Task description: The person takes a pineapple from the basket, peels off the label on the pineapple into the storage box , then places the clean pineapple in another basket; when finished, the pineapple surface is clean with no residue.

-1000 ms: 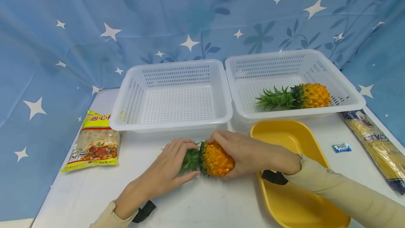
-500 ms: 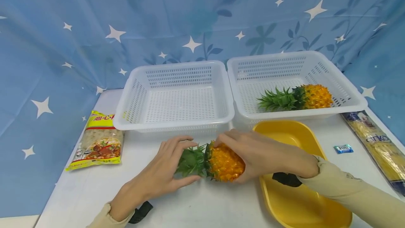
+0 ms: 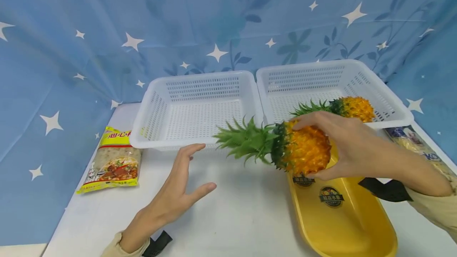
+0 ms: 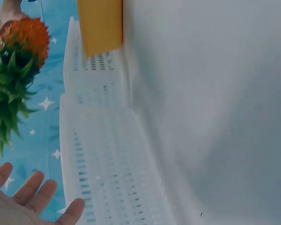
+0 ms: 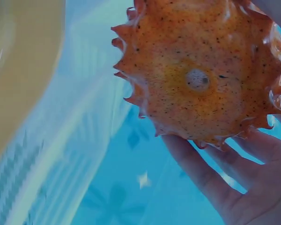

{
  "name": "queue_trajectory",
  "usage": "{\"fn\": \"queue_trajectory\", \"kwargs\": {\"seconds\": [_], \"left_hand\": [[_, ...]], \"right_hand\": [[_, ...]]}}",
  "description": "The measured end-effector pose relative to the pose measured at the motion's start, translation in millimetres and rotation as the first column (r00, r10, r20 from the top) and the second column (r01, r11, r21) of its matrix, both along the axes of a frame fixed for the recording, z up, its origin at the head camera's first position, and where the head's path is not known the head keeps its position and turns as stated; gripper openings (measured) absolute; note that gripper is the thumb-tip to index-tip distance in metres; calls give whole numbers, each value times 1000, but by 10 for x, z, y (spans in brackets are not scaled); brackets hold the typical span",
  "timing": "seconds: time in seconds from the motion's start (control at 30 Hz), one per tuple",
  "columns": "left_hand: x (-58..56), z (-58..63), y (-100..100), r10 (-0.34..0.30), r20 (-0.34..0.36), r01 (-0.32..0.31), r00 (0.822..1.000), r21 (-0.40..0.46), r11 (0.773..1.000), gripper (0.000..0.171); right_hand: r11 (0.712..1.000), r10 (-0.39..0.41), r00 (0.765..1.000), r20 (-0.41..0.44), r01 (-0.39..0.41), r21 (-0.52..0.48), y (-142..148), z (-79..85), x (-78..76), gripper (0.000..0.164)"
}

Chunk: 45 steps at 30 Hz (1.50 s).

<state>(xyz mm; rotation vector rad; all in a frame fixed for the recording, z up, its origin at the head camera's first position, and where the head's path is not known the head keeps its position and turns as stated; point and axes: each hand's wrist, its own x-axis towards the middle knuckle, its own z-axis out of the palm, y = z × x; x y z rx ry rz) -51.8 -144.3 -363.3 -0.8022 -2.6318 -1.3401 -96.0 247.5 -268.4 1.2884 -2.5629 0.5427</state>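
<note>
My right hand (image 3: 351, 146) grips a pineapple (image 3: 307, 150) by its orange body, with the green leaves pointing left. It is lifted over the far end of the yellow basin (image 3: 342, 225). In the right wrist view the pineapple's round base (image 5: 196, 93) faces the camera, fingers around its side. My left hand (image 3: 175, 189) is apart from it, thumb and fingers spread, above the white table left of the leaves. The left wrist view shows those spread fingertips (image 4: 40, 187) below the leaf tips. A second pineapple (image 3: 357, 108) lies in the right white basket (image 3: 378, 124), partly hidden behind my right hand.
A left white basket (image 3: 196, 144) stands beside the right one along the back, before a blue star-patterned curtain (image 3: 171, 19). A yellow-ended food bag (image 3: 114, 162) lies at the left. A long noodle packet (image 3: 403, 138) at the right is partly covered by my right arm.
My right hand has raised the pineapple from the table and carried it right, over the basin. My left hand has come away from the leaves and stayed at the left.
</note>
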Motion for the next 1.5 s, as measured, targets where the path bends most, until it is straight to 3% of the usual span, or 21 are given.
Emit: {"fn": "queue_trajectory", "kwargs": {"seconds": [0.13,0.37,0.53,0.7,0.8,0.9,1.03,1.3,1.5], "left_hand": [[-7,-50,125,-49,57,48,997,14,999,75],[-63,-141,494,-148,173,152,974,-8,988,78],[-147,-204,836,-242,211,250,947,-11,968,81],[-215,-247,1179,-319,225,309,921,79,948,83],[-247,-274,1345,-301,243,279,922,123,952,82],[-301,-315,1482,-241,257,199,936,178,964,82],[-406,-361,1626,-156,263,91,952,244,965,84],[-581,-383,1811,-104,320,10,942,283,959,82],[-631,-365,1905,-31,335,-55,942,244,968,81]], "right_hand": [[994,-84,994,-67,78,-82,246,53,-109,96],[947,-241,961,-135,203,-249,443,31,-312,111],[934,-286,948,-142,243,-261,566,2,-514,112],[944,-272,953,-131,238,-227,744,-16,-757,112],[956,-254,958,-130,229,-182,869,-27,-897,107],[956,-279,953,-116,265,-122,952,-44,-998,95],[947,-321,942,-95,317,-52,980,-69,-1105,108],[946,-321,947,-25,322,25,1003,-68,-1426,101],[946,-310,950,23,306,105,1085,-83,-1636,101]]}}
